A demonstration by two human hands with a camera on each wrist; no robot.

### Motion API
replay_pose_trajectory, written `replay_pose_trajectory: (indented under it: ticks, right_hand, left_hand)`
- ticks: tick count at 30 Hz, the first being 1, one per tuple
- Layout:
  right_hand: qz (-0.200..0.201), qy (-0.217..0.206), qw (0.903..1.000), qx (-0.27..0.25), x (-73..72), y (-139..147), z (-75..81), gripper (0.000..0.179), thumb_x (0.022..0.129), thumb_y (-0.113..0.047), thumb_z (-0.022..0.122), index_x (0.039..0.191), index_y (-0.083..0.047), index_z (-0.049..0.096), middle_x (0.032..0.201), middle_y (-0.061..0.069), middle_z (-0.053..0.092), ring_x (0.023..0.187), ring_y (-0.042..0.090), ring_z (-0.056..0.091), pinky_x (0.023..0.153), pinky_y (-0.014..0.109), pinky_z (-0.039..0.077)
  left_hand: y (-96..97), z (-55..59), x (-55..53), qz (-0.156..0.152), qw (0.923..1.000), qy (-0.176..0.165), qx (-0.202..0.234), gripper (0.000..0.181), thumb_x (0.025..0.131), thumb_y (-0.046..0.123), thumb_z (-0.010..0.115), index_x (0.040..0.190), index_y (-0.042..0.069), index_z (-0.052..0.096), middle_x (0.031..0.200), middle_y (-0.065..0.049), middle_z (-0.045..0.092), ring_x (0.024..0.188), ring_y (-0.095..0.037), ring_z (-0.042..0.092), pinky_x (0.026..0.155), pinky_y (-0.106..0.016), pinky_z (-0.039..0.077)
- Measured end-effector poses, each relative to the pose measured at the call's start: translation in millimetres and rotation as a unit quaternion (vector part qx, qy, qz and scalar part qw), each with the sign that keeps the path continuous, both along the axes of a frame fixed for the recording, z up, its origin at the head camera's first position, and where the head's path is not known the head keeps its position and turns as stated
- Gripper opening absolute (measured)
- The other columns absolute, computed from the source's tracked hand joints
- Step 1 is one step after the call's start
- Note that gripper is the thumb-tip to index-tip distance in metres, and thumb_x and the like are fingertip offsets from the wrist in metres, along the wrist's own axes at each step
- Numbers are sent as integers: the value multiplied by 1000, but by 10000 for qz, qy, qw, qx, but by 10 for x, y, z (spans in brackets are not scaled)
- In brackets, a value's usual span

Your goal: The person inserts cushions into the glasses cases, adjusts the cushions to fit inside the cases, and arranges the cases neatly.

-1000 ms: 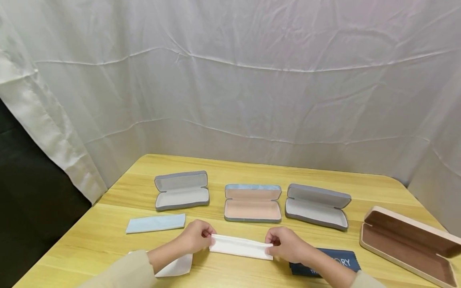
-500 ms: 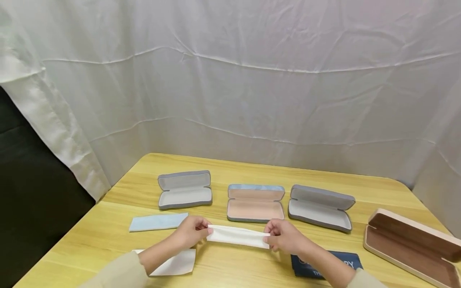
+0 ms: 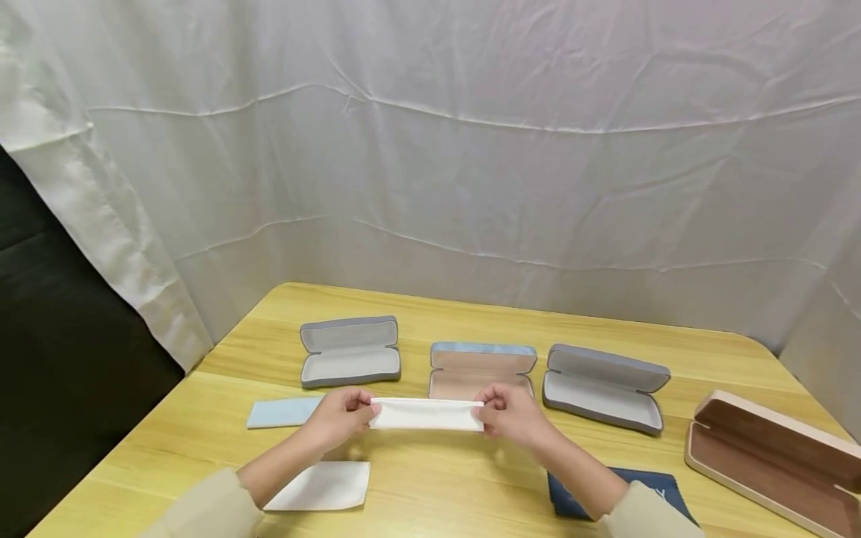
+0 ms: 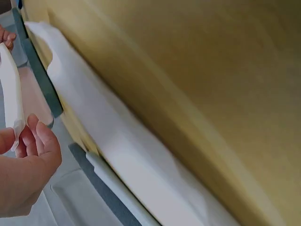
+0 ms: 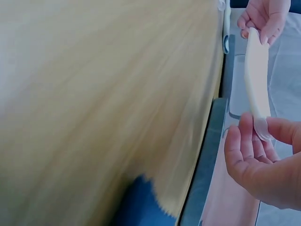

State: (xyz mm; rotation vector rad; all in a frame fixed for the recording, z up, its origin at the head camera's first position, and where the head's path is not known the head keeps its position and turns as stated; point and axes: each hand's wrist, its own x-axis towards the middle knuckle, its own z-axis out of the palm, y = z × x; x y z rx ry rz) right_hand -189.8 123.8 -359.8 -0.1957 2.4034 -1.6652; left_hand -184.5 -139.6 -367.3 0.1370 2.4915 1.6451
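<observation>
A folded white cloth (image 3: 427,415) is stretched level between both hands, raised over the table. My left hand (image 3: 341,418) pinches its left end between thumb and fingers. At the other end my right hand (image 3: 513,413) pinches it the same way, overlapping the front of a glasses case (image 3: 480,362) with a pink lining and blue lid, which lies open behind. In the left wrist view the cloth (image 4: 10,89) runs from the near fingers to the far hand. The right wrist view shows the cloth's end (image 5: 258,80) between thumb and fingertips.
Grey glasses cases stand open at back left (image 3: 351,351) and back right (image 3: 604,388). A larger brown-lined case (image 3: 773,463) lies open at far right. A light blue folded cloth (image 3: 279,412), a white cloth (image 3: 326,486) and a navy cloth (image 3: 646,486) lie on the wooden table (image 3: 457,493).
Both hands have lifted the folded white cloth up and away from me, slightly leftward, toward the pink-lined case. The cases and other cloths keep their places while the view shifts slightly.
</observation>
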Motion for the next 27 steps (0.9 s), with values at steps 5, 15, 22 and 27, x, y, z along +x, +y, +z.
replay_pose_trajectory:
  ticks: [5,15,22,27]
  right_hand:
    - [-663,95,9978,-34,-88,-143,25,11,84,-4,64,90,5,59,62,2,56,60,12,57,62,31,55]
    - [-1145,150,9923,-451,-193,-455,31,9,84,-3,64,86,4,58,68,5,55,57,11,56,52,25,52]
    - [-717,412,9929,-853,-287,-625,2,9,91,-2,53,86,3,47,65,5,52,50,9,58,46,21,49]
    - [-836,332,9912,-976,-378,-748,-9,8,91,-2,53,89,4,47,62,3,46,50,10,53,47,19,43]
  left_hand:
    - [-103,34,-46,245,9996,-32,103,13,90,6,56,93,-7,59,75,-3,57,72,-11,53,70,-31,53]
    - [-322,39,-181,582,9982,69,97,18,91,8,56,99,-8,56,80,-4,59,77,-11,54,73,-29,52]
    - [-451,71,-270,664,9976,164,-59,23,92,12,56,103,-9,55,85,-6,60,79,-11,55,77,-32,53]
    - [-536,95,-326,765,9965,323,-136,22,91,11,56,100,-10,54,83,-4,60,75,-9,55,74,-30,54]
